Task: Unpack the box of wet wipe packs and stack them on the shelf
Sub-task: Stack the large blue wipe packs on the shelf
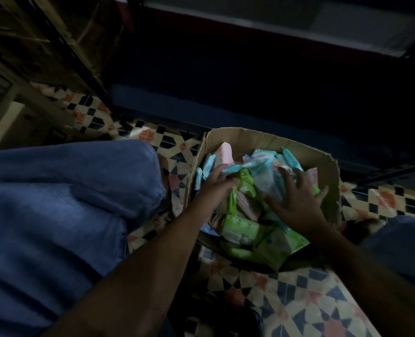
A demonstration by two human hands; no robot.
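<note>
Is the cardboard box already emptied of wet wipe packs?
No, the cardboard box holds many wet wipe packs, blue, green and pink.

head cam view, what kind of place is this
Probably a small shop's stockroom or aisle: dark metal shelving beside a patterned tile floor, and an open cardboard box full of wet wipe packs.
</note>
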